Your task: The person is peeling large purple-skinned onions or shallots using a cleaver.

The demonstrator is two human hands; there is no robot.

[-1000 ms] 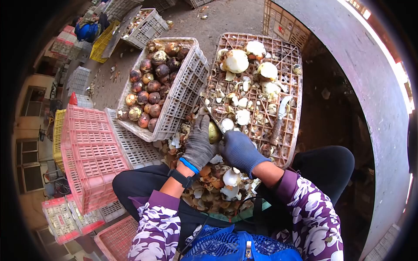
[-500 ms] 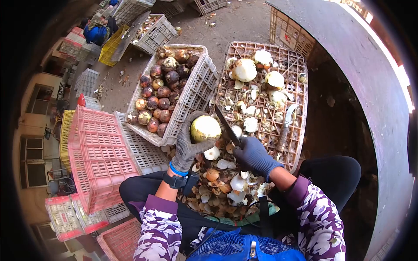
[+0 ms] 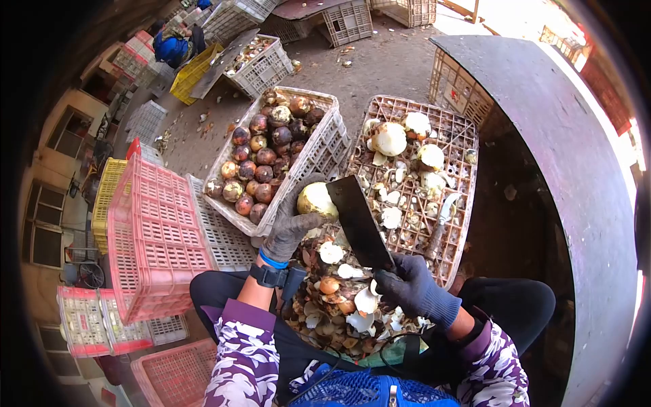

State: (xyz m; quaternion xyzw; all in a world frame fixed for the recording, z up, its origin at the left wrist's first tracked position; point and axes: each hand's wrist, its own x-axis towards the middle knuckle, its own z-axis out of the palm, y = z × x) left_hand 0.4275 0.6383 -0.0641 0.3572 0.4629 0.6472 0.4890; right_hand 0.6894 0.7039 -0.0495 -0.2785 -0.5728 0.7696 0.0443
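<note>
My gloved left hand (image 3: 293, 224) wraps round a pale yellow-white round fruit (image 3: 316, 200), its upper surface trimmed. In my gloved right hand (image 3: 417, 285) is the handle of a cleaver (image 3: 359, 220). The broad dark blade points up and left, its upper end overlapping the fruit's right side in this view. Below both hands lies a heap of white and brown peelings (image 3: 346, 305) between my knees. Larger whitish peeled fruits (image 3: 389, 139) rest at the far end of an upturned plastic crate (image 3: 453, 261) strewn with scraps.
A crate (image 3: 332, 129) of dark brown round fruits stands at front left. A knife-like tool (image 3: 441, 227) lies on the upturned crate. Pink crates (image 3: 159, 237) stack at left; a grey board (image 3: 542, 149) slopes along the right. A person in blue (image 3: 173, 47) sits far left.
The cleaver has turned so its broad face shows, and its blade now overlaps the fruit's right side. My right hand has moved down and slightly right. The view has tilted up.
</note>
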